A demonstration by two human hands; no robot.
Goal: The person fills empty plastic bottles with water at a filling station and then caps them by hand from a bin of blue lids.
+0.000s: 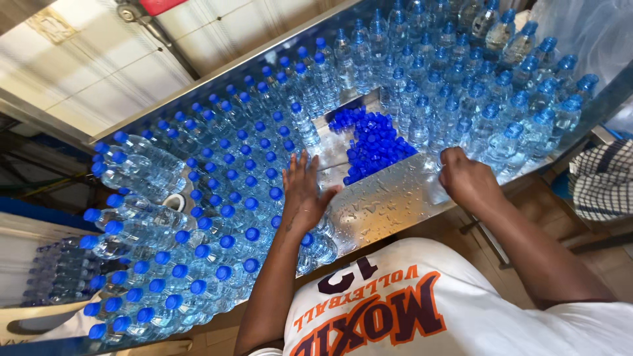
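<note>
A wet steel table is crowded with clear water bottles with blue caps. A heap of loose blue caps lies in a gap near the middle. My left hand rests flat, fingers spread, against the tops of the bottles at the left block's edge. My right hand is curled on a clear bottle at the near edge of the right group of bottles. What lies under its fingers is partly hidden.
Several bottles lie on their sides at the far left. A pack of bottles sits below the table at left. A checked cloth hangs at right. A tiled wall runs behind the table.
</note>
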